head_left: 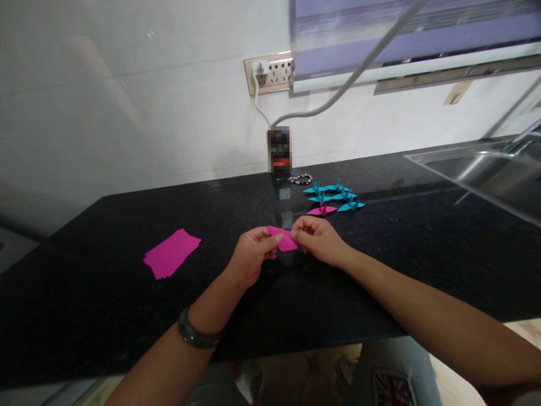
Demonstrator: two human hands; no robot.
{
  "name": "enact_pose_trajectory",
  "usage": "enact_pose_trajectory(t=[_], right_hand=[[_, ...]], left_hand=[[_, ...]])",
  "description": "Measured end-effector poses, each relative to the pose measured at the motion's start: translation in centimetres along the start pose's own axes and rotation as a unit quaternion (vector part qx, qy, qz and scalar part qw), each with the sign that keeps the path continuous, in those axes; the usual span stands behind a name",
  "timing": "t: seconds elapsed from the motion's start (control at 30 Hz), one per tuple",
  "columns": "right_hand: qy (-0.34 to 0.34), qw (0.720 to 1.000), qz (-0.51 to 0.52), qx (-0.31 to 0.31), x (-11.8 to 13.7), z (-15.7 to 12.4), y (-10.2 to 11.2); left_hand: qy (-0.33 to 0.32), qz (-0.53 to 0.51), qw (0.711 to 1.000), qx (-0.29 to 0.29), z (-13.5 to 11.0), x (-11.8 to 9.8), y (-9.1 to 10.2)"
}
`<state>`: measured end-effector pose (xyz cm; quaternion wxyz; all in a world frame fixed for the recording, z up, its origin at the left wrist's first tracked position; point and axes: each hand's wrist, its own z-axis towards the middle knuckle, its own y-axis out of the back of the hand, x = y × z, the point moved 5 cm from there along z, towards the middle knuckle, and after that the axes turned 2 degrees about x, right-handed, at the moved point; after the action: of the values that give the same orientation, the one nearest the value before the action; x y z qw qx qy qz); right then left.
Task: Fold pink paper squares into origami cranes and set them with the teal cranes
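Note:
Both my hands pinch a small folded piece of magenta paper just above the black countertop. My left hand grips its left end with thumb and fingers closed; a dark bangle sits on that wrist. My right hand pinches the right end, fingers curled. A stack of flat magenta sheets lies to the left of my hands. Behind my right hand rest several folded paper cranes: teal ones and one magenta one.
A beaded bracelet lies near the wall beside a small upright object. A white cable runs from the wall socket. A steel sink sits at the right. The counter's front edge is close to my body.

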<state>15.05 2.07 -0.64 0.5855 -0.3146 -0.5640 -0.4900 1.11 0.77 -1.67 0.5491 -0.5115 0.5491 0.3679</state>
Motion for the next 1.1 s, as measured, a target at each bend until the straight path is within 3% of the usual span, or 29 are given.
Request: enact_pose_trajectory(t=[0.17, 0.37, 0.6, 0.77, 1.1], right_hand=[[-0.009, 0.997, 0.073, -0.012, 0.0, 0.1, -0.3], [-0.005, 0.998, 0.066, -0.012, -0.2, 0.1, -0.5], [-0.01, 0.999, 0.026, 0.025, -0.2, 0.1, 0.1], [0.0, 0.996, 0.088, -0.014, 0.4, 0.1, 0.2], [-0.003, 0.991, 0.135, 0.007, 0.7, -0.1, -0.6]], left_hand=[[0.028, -0.047, 0.999, -0.004, -0.1, 0.1, -0.3], [0.038, -0.056, 0.998, 0.009, -0.2, -0.1, -0.6], [-0.008, 0.048, 0.999, -0.013, -0.2, -0.4, -0.1], [-0.021, 0.007, 1.0, -0.016, -0.3, -0.2, -0.3], [-0.04, 0.002, 0.999, -0.005, -0.3, -0.4, -0.4]])
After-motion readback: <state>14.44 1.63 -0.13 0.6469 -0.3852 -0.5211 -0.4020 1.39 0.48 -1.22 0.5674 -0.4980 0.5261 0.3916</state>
